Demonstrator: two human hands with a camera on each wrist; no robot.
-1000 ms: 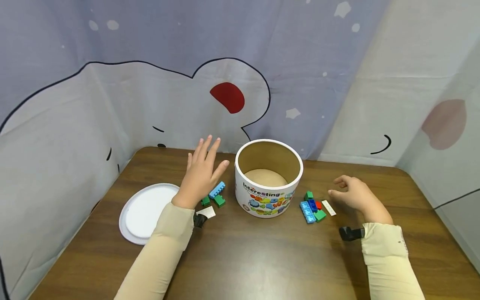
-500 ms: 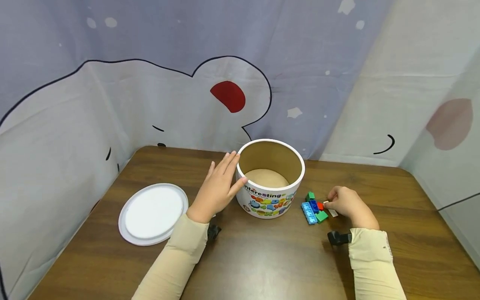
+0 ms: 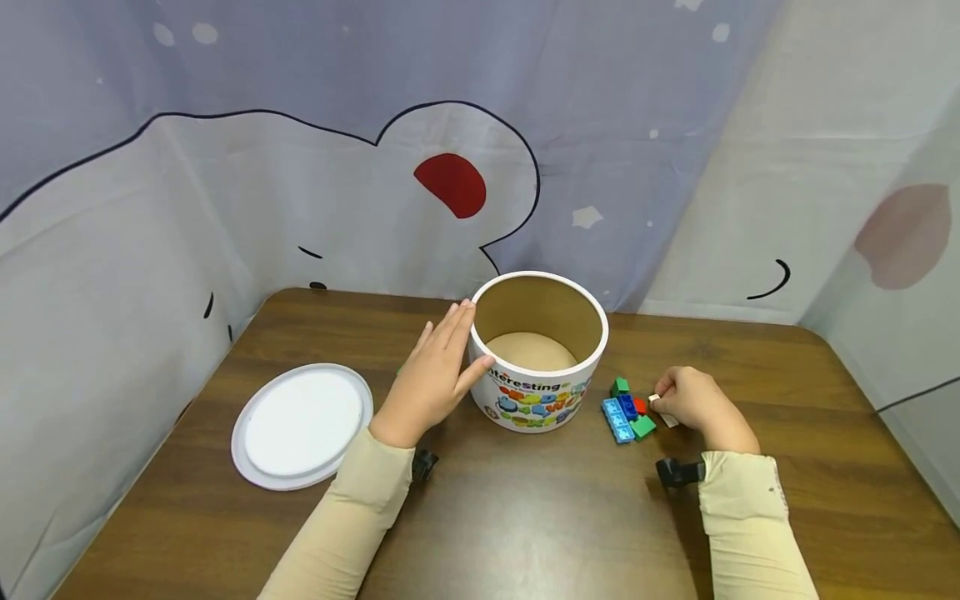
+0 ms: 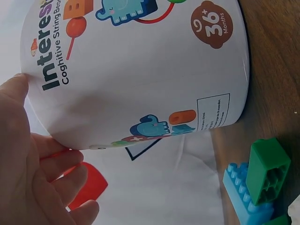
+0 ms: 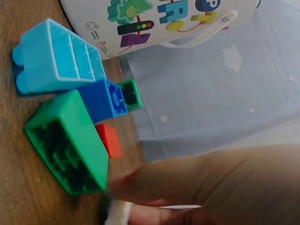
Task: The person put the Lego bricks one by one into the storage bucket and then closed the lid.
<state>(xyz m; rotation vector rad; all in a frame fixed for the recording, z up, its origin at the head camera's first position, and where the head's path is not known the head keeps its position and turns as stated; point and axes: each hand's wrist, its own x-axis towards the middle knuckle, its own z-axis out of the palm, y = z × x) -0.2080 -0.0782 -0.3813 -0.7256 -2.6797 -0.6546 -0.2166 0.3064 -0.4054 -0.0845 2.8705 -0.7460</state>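
A round white bucket (image 3: 531, 392) with colourful print stands on the table, its mouth uncovered. My left hand (image 3: 432, 379) lies against its left side, straight fingers and thumb touching near the rim (image 4: 24, 86). At the right, my right hand (image 3: 696, 402) pinches a white toy brick (image 3: 666, 414) between thumb and fingers; in the right wrist view only one end of the white brick (image 5: 119, 213) shows. Just left of it lies a cluster of bricks: a light blue brick (image 3: 617, 421), a dark blue brick (image 3: 627, 407), a red brick (image 3: 640, 406) and two green bricks (image 3: 642, 427).
A round white lid (image 3: 302, 427) lies flat on the brown table (image 3: 517, 517) at the left. Behind my left hand, mostly hidden in the head view, are a green brick (image 4: 268, 171) and a light blue brick (image 4: 243, 194). A printed curtain (image 3: 360, 200) hangs behind the table.
My left hand has moved right from above the left bricks to the bucket's side. My right hand has come down and left and taken hold of the white brick.
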